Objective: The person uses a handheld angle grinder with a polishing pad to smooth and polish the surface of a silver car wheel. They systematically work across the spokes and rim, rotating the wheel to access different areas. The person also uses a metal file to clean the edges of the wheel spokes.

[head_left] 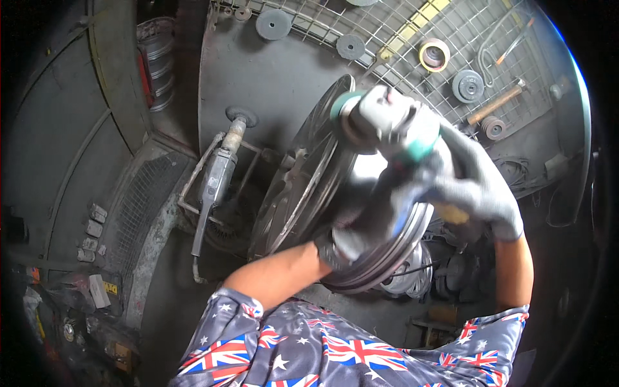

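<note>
Am counting two grey-gloved hands here: one left hand (367, 226), one right hand (477, 193). One green-and-white power tool (387, 116) showing. One large grey metal spoked wheel (300, 193) showing under hands. One long grey metal tool (219, 174) showing farther left. Around wire mesh (400, 68): three large dark-grey round discs (273, 24) showing whole, fourth only partly; one yellow-rimmed tape roll (425, 55), one wooden-handled hammer (496, 106). Four small pale blocks (94, 228) lining up.

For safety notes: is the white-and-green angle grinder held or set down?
Held: the grey-gloved right hand clasps the angle grinder.
</note>
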`<state>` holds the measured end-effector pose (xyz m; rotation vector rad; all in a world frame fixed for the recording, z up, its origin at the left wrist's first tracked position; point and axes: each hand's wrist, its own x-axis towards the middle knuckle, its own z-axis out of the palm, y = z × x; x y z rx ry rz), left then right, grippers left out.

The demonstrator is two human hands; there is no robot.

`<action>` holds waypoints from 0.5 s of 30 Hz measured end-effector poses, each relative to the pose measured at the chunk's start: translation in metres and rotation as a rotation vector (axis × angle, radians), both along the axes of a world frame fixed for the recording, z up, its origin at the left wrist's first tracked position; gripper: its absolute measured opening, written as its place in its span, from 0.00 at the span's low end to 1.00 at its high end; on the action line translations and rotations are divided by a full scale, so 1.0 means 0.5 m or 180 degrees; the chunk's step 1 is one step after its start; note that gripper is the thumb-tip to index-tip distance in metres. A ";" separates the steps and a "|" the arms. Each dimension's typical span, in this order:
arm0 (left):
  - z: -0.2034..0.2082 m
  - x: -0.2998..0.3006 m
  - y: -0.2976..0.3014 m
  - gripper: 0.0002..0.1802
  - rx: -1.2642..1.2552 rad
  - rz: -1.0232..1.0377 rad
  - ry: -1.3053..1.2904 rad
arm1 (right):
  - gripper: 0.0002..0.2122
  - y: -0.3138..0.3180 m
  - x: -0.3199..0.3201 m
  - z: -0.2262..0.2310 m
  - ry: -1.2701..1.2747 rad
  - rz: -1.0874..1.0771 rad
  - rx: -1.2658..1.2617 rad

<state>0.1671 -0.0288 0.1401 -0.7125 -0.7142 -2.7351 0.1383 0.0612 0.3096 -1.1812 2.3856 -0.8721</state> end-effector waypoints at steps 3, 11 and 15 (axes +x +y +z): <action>-0.072 0.093 0.082 0.26 0.0086 0.0152 -0.0189 | 0.42 0.019 0.049 0.001 0.0540 0.0415 0.0861; -0.007 0.053 0.050 0.19 0.0569 0.0101 -0.0125 | 0.41 -0.004 0.016 0.014 0.0227 0.0341 0.0494; 0.012 0.012 0.016 0.23 0.0317 -0.0179 -0.0038 | 0.42 -0.005 0.002 0.014 -0.0481 -0.0180 -0.0009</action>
